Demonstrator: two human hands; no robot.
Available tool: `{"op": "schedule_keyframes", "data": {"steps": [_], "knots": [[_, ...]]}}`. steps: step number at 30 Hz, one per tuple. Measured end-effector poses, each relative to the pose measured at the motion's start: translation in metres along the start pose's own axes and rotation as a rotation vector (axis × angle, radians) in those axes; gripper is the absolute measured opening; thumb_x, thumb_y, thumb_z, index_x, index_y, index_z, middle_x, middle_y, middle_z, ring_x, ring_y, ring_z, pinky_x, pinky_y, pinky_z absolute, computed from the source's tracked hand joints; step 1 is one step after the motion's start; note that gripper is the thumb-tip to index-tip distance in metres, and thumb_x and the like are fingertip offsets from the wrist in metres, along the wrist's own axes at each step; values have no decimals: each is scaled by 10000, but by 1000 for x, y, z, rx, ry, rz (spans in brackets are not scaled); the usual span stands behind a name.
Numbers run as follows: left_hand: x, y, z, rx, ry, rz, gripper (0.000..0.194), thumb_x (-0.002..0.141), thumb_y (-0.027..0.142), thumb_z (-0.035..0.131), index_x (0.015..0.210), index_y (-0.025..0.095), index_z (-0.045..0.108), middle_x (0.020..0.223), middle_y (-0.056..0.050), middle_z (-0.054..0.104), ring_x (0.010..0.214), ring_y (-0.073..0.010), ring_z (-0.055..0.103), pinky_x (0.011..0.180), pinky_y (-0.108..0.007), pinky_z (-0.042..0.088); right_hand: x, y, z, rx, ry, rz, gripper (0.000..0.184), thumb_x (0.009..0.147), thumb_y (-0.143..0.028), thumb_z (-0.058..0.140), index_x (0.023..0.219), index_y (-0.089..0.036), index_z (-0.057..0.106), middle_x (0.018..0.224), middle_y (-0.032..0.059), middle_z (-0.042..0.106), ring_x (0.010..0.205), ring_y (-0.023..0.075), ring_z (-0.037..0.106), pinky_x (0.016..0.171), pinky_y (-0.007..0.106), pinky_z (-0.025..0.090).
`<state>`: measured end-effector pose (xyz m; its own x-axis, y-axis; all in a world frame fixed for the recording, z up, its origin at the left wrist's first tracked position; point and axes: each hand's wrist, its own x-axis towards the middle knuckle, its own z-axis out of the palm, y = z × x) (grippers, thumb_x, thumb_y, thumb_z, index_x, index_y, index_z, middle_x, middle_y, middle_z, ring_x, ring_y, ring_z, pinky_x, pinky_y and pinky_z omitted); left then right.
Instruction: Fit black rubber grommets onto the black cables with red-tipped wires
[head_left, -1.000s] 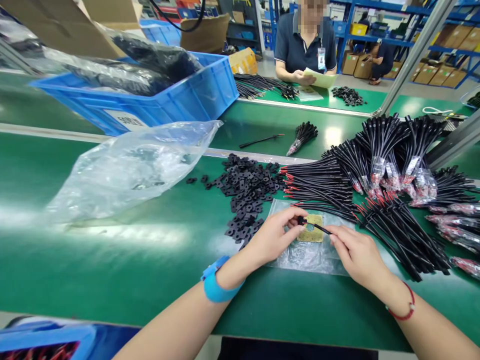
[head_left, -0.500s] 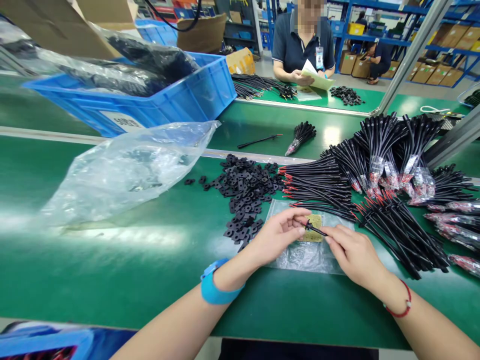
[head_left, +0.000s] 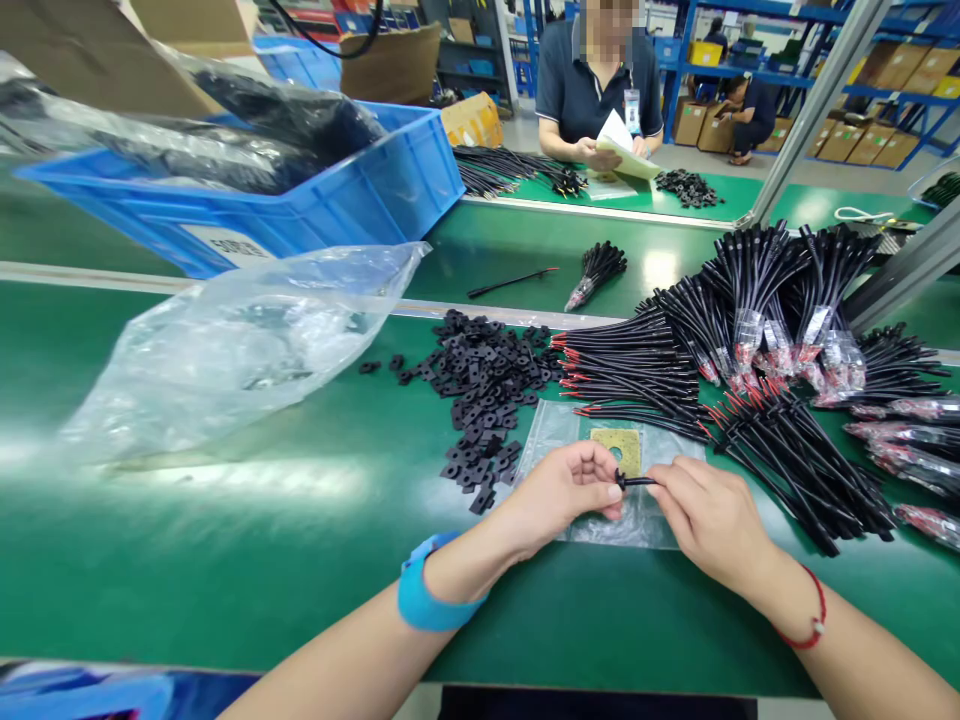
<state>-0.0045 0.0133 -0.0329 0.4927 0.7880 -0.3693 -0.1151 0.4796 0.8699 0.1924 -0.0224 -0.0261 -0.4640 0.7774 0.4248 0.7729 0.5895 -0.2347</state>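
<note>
My left hand (head_left: 564,492) pinches a small black rubber piece (head_left: 620,480) threaded on the end of a thin black cable (head_left: 639,482). My right hand (head_left: 705,518) is closed on that cable just to the right. Both hands hover over a clear plastic sheet (head_left: 600,525) with a yellow sponge pad (head_left: 616,449) on it. A heap of black rubber pieces (head_left: 484,380) lies to the upper left of my left hand. Loose black cables with red tips (head_left: 637,380) lie beyond the pad.
Bundled black cables (head_left: 780,290) fan out at the right. A crumpled clear bag (head_left: 232,340) lies at the left, a blue crate (head_left: 300,200) behind it. Across the green belt a person (head_left: 596,90) holds papers. Metal frame posts (head_left: 817,100) stand at the right.
Both hands have drawn nearer to me, off the yellow pad, bringing the cable and rubber piece along. The cable now lies more level between the fingers.
</note>
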Motion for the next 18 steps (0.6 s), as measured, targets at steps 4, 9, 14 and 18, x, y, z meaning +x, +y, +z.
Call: {"op": "schedule_keyframes", "data": {"steps": [4,9,14,18], "knots": [[-1,0,1,46,-31,0,301,639,279,762,790,141,541,632,7,639,588,-125,627,641,-274,490,-3,-1,1,12,-13,-4,310,971,-245,339,884,-166,626,667,35,574,585,147,516,564,273,363],[-6,3,5,264,-23,76,155,668,180,672,754,157,545,636,26,603,612,-118,589,611,-240,451,-7,-4,-1,164,-145,69,272,963,-252,337,855,-182,577,684,21,594,603,142,530,576,265,344],[-14,7,8,704,37,287,39,732,165,621,758,182,597,695,31,599,654,-117,542,633,-230,432,-4,-8,-6,372,-292,242,310,963,-276,337,715,-199,506,609,-12,547,551,124,492,547,243,326],[-16,4,9,899,15,377,65,760,136,587,774,193,616,700,29,619,646,-120,544,637,-231,416,-3,-7,-5,536,-390,322,322,966,-290,337,709,-199,509,609,-24,550,572,118,507,568,226,351]]}}
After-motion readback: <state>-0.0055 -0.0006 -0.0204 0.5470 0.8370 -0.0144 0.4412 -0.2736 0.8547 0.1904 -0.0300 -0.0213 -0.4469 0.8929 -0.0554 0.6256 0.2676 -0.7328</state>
